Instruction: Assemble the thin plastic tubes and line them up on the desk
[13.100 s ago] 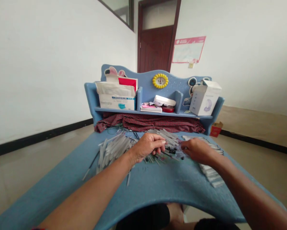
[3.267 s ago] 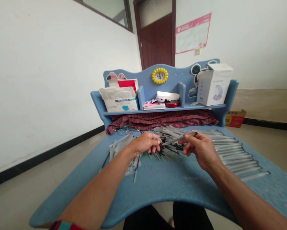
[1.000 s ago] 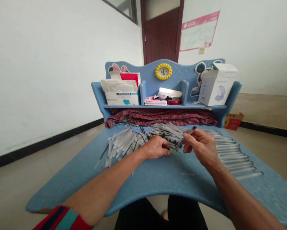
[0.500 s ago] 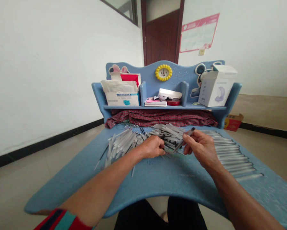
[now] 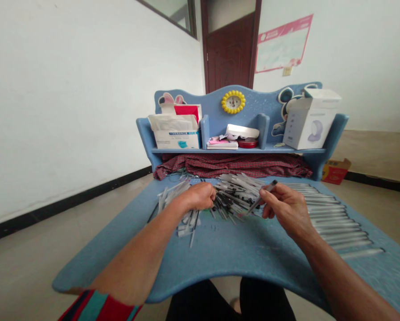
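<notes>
The right hand (image 5: pixel 286 209) pinches a thin grey plastic pen tube (image 5: pixel 260 199), tip free above the blue desk (image 5: pixel 240 258). The left hand (image 5: pixel 200 196) curls on the loose tube pile (image 5: pixel 235 191); its grip is hidden.

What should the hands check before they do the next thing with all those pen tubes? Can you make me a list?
1. Right hand pinches one pen tube in its fingers: ok.
2. Left hand rests on the loose pile: ok.
3. Left hand has a piece picked: cannot tell, the curled fingers hide it.
4. Row of tubes on the right lies neatly side by side: ok.
5. Stray pieces lie on the blue table, not over its edge: ok.
</notes>
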Demonstrator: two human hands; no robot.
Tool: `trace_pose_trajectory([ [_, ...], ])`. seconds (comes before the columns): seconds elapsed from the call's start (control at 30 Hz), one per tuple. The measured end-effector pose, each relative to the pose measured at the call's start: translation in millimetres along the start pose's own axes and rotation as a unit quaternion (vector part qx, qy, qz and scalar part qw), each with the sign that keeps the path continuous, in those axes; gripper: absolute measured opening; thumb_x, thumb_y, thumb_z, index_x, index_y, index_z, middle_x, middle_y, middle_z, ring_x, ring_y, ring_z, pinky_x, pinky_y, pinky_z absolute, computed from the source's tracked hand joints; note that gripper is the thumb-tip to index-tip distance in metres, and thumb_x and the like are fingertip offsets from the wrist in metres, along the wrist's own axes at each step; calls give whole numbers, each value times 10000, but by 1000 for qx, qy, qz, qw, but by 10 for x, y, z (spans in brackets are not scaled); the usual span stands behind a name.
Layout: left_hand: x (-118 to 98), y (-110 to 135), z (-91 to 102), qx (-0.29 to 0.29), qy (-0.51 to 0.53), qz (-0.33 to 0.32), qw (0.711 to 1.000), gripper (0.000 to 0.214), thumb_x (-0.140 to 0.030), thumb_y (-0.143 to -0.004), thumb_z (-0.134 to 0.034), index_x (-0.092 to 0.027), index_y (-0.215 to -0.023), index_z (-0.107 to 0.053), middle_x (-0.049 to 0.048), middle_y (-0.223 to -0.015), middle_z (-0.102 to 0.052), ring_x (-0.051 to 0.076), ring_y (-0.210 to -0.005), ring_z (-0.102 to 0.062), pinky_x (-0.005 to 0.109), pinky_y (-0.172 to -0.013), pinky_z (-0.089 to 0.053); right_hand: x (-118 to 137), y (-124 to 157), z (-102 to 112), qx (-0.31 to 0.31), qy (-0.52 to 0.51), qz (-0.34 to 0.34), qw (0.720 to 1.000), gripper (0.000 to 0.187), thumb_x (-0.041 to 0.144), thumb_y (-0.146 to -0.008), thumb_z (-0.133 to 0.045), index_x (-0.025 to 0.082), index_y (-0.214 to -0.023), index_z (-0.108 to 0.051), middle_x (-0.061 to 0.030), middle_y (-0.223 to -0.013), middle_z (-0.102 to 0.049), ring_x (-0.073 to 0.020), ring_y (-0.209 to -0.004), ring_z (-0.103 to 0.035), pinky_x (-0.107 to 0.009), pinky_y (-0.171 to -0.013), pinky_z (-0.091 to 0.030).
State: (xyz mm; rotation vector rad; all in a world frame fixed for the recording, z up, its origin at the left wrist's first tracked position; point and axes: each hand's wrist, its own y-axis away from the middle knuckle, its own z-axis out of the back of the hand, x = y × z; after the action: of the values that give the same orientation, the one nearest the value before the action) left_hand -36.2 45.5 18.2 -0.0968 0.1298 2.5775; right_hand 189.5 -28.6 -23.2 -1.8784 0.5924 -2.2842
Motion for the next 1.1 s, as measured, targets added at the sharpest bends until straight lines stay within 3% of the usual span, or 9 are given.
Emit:
trace_pose_trajectory([
  [0.27,168,41,59,-12,23,4,1000,197,-107,-579,-534,-185,-661,-696,-34,-566,-606,113,-572,-498,187,-515,-323,-6,58,-55,31,-12,-7,999,271,423,-775,-604,160,-706,-603,18,-422,-563,-102,-368,-500,-213,-395,-395],
  [0.5,272,18,36,-56,79,30,995,197,-112,-580,-518,-155,-668,-690,-14,-584,-608,135,-592,-524,215,-557,-369,5,89,-90,30,-54,-22,998,286,444,-734,-644,161,-729,-605,1,-535,-620,-96,-367,-514,-213,-367,-400],
  [0.8,269,17,43,-83,219,100,967,169,-176,-730,-460,-114,-739,-617,8,-630,-633,90,-511,-558,170,-484,-441,14,120,-100,35,-32,-21,999,302,459,-729,-642,166,-670,-602,4,-449,-576,-108,-359,-502,-218,-356,-402],
  [0.93,278,27,33,-79,223,108,966,157,-127,-689,-465,-114,-673,-620,8,-618,-636,95,-523,-576,165,-485,-443,3,134,-108,48,-8,-22,999,311,463,-744,-623,170,-645,-602,4,-397,-544,-114,-368,-495,-219,-364,-390],
  [1.1,311,38,33,-65,176,109,976,272,-117,-693,-449,-131,-834,-681,-19,-551,-609,101,-487,-563,169,-469,-416,9,143,-121,44,-22,-24,999,314,468,-728,-636,169,-638,-604,3,-404,-547,-114,-355,-489,-224,-357,-383],
])
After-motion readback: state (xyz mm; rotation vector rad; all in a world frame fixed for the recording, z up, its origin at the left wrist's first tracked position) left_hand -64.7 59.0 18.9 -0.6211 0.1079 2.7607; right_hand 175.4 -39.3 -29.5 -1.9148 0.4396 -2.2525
